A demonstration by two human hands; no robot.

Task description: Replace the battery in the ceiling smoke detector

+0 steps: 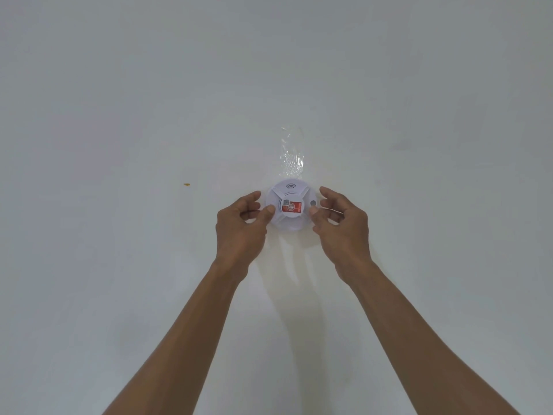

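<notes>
Both bare hands, left (239, 226) and right (341, 226), are raised, fingertips pinching the round white plastic smoke detector (289, 206) from either side.

White smoke detector (289, 208) bears a red sticker (292, 207).

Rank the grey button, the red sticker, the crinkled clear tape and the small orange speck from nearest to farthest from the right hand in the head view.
From the right hand:
1. Grey button, on the detector's right edge, just above the thumb tip.
2. Red sticker, at the detector's centre.
3. Crinkled clear tape, on the ceiling above the detector.
4. Orange speck, far off to the left.
</notes>
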